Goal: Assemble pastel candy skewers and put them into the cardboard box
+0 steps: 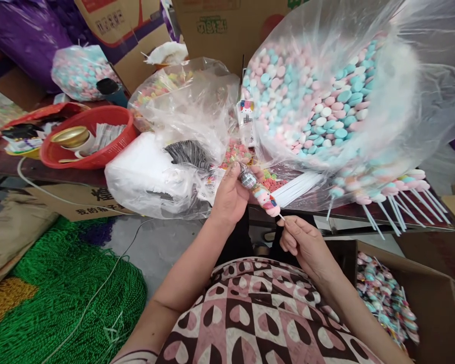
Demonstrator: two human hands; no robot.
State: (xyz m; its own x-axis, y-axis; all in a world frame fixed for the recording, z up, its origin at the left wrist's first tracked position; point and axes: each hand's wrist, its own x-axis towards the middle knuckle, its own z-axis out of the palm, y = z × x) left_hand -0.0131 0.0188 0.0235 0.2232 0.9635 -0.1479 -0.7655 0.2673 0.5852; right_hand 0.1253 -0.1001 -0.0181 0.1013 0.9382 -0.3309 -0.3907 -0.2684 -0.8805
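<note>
A candy skewer in a printed clear wrapper is held between both hands in front of my body. My left hand is closed around its upper, dark-printed end, thumb on top. With thumb and fingertips, my right hand pinches the white stick at the lower end. Pink, white and blue candies show through the wrapper. Just beyond lie a bundle of white sticks and red ring candies. To the left, a stack of dark-printed wrappers rests by a white plastic bag.
A large clear bag of pastel candies fills the back right. Candy skewers lie along the right edge. Below sits a cardboard box of wrapped ones. A red basket stands left; green bead strings cover the floor.
</note>
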